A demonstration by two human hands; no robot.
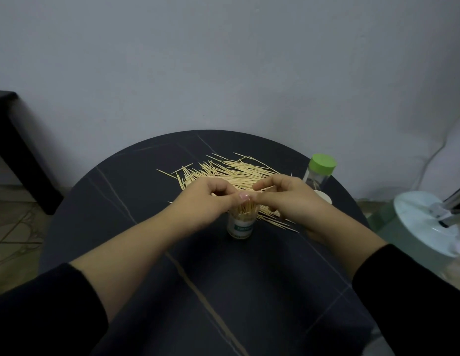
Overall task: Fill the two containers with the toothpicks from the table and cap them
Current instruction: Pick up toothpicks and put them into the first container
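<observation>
Open container (240, 226): upright on the table (116, 191), long axis vertical, mouth already packed with upright sticks; it stands directly below both hands. Left hand (211, 199): fingers curled, pinching a few toothpicks (231, 173) just above the mouth. Right hand (293, 199): fingers curled, fingertips meeting the left thumb, apparently pinching the same few; grip partly hidden. The loose pile lies flat behind the hands; each pick must be turned on end before insertion. White lid (324, 197): just beside the right hand, so nearer to it. Second container (316, 179): back right, green cap (322, 163) on.
</observation>
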